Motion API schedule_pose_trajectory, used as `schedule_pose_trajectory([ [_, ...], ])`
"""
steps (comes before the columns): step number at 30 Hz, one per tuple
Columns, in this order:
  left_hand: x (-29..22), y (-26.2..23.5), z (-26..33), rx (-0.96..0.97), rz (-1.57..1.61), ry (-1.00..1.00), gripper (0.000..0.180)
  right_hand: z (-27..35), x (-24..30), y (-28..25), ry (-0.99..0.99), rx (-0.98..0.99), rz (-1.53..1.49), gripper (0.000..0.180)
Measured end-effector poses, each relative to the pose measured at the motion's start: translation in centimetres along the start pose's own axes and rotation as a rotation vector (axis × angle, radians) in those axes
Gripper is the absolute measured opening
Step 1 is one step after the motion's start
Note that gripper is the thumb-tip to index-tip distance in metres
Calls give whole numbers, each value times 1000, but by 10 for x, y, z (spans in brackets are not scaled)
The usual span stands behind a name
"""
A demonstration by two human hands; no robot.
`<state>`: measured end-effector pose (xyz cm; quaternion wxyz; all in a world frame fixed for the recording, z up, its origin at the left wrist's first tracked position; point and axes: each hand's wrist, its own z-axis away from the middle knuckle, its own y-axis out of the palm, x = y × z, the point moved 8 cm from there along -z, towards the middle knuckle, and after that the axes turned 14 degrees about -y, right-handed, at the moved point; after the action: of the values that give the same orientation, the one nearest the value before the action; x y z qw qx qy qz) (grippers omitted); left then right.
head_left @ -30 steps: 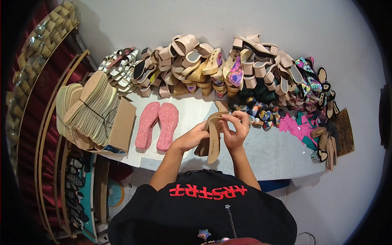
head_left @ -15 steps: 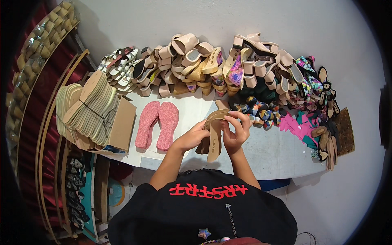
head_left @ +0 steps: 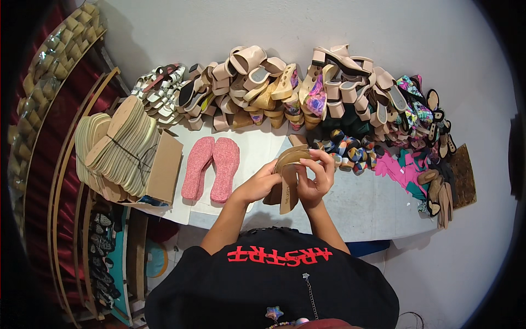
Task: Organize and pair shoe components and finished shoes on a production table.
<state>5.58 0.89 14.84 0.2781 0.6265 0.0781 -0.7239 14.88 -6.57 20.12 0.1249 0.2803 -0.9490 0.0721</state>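
Both hands, left hand (head_left: 262, 186) and right hand (head_left: 316, 178), gripped tan insoles (head_left: 289, 178); pink soles (head_left: 212, 167) at 9 o'clock, cardboard box (head_left: 164, 167) holding bundled insoles (head_left: 118, 145).

Tan insole (head_left: 289, 189): flat, sole-shaped piece, held on edge with a curved tan strip arched over its top; was raised above the surface (head_left: 372, 203) near its front edge.

Shoemaking workshop: piled sandals (head_left: 307, 93), stacked insoles (head_left: 118, 145) on a worktable (head_left: 372, 208).
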Motion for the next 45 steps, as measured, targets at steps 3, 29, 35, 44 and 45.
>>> schedule_pose_trajectory([
  [3,3,-1,-2,-4,-7,13,43,-14,15,-3,-142,76,189,23],
  [29,3,6,0,51,0,-17,45,-6,2,-2,17,-14,50,23],
  [35,3,6,-2,49,12,8,46,-2,0,-2,18,-11,81,24],
  [44,-1,9,1,48,16,18,46,-3,9,-6,-51,-57,99,26],
  [45,-2,10,1,46,26,24,45,-3,11,-6,-75,-55,99,26],
])
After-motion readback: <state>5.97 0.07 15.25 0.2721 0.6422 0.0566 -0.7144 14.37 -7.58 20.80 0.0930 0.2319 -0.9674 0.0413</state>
